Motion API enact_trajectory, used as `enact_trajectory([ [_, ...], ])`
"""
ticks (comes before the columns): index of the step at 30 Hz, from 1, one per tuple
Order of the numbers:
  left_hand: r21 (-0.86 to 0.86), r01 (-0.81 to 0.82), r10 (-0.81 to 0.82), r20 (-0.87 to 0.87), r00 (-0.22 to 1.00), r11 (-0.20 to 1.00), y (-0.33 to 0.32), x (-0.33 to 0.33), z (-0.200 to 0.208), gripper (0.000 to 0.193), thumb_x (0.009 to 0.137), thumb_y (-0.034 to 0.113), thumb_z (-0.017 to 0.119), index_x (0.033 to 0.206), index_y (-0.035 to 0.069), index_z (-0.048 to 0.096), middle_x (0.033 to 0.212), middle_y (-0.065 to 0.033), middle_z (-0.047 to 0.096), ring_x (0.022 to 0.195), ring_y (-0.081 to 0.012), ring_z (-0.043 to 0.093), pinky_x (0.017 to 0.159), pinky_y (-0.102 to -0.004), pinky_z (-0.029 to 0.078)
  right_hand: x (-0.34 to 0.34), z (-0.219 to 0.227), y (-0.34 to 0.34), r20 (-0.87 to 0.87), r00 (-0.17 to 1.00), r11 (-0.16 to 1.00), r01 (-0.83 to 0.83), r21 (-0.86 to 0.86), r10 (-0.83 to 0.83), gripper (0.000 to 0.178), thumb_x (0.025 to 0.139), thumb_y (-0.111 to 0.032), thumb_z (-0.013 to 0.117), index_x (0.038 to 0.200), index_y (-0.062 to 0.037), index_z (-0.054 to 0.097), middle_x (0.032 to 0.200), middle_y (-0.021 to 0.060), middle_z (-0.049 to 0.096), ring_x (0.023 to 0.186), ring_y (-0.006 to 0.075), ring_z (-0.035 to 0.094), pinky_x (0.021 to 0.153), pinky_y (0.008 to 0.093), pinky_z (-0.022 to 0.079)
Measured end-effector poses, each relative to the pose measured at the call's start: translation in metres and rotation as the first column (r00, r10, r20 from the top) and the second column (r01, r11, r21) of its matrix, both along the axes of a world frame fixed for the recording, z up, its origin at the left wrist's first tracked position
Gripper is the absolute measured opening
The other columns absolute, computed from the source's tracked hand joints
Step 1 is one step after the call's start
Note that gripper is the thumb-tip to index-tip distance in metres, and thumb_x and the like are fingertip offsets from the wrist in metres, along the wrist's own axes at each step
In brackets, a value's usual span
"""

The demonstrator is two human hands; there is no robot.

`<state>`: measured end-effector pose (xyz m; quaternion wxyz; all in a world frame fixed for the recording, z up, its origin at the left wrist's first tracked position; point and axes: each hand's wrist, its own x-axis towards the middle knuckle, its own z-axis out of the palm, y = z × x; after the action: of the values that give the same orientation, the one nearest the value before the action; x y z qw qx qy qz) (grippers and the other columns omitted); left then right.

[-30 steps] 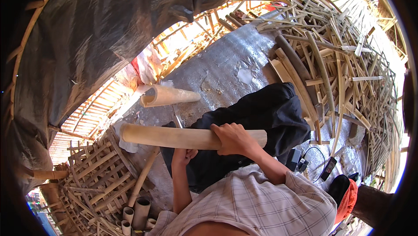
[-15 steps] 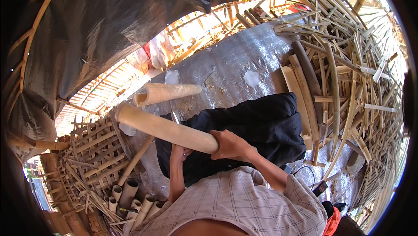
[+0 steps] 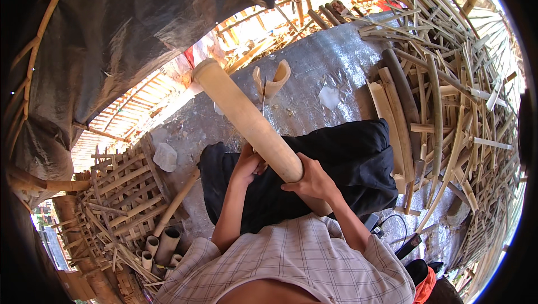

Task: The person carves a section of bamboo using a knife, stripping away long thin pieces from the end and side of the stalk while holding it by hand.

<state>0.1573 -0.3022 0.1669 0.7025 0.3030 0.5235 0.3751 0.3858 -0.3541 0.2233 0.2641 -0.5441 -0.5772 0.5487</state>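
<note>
A long pale bamboo tube (image 3: 244,113) slants across the middle, its far end up and to the left. My right hand (image 3: 311,179) is closed round its near end. Below that hand shows another stretch of bamboo (image 3: 315,204); I cannot tell whether it is the same tube. My left hand (image 3: 249,164) is closed beside the tube, its fingers partly hidden. A thin knife blade (image 3: 263,98) shows beyond the tube, its handle out of sight. Next to the blade stands a curved split bamboo piece (image 3: 276,82). Black cloth (image 3: 347,155) lies beneath my hands.
Bamboo sticks and strips (image 3: 448,113) are heaped along the right. A woven bamboo lattice (image 3: 126,192) and several short bamboo tubes (image 3: 168,245) stand at the lower left. A grey sheet (image 3: 308,63) covers the ground ahead. Dark tarpaulin (image 3: 129,35) hangs at the upper left.
The bamboo tube has swung to a steeper slant, its far end moving up and right. My right hand has shifted right, my left up and right. The split piece now appears more upright.
</note>
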Motion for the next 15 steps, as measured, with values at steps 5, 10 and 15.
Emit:
enact_trajectory([
  [5,-0.023,0.022,-0.019,0.108,0.994,1.000,-0.001,-0.003,-0.005,0.030,0.096,0.002,0.062,0.124,0.010,0.052,0.061,0.0002,0.047,0.040,-0.0076,0.041,0.037,-0.0234,0.028,-0.004,0.000,0.005,-0.027,1.000,1.000,0.014,-0.009,-0.014,0.068,0.063,-0.026,0.092,0.117,0.0046,0.065,0.103,0.0222,0.073,0.100,0.0326,0.072,0.091,0.0401,0.054],
  [10,-0.074,-0.040,0.051,0.160,0.986,0.996,-0.005,-0.015,-0.010,0.036,0.095,0.000,0.059,0.128,0.011,0.049,0.066,0.0003,0.046,0.044,-0.0070,0.040,0.039,-0.0237,0.027,-0.014,0.012,0.011,0.020,0.999,1.000,-0.025,-0.018,0.026,0.067,0.063,-0.027,0.092,0.116,0.0044,0.065,0.102,0.0232,0.074,0.100,0.0349,0.073,0.089,0.0412,0.054],
  [15,-0.021,-0.067,0.068,0.013,0.998,0.998,-0.008,-0.023,0.007,0.032,0.095,0.002,0.060,0.125,0.011,0.052,0.066,0.0016,0.049,0.044,-0.0063,0.040,0.039,-0.0240,0.026,-0.024,0.012,0.013,0.068,0.995,0.997,-0.072,0.020,0.070,0.066,0.064,-0.027,0.092,0.115,0.0044,0.064,0.102,0.0254,0.073,0.100,0.0381,0.073,0.088,0.0425,0.055],
])
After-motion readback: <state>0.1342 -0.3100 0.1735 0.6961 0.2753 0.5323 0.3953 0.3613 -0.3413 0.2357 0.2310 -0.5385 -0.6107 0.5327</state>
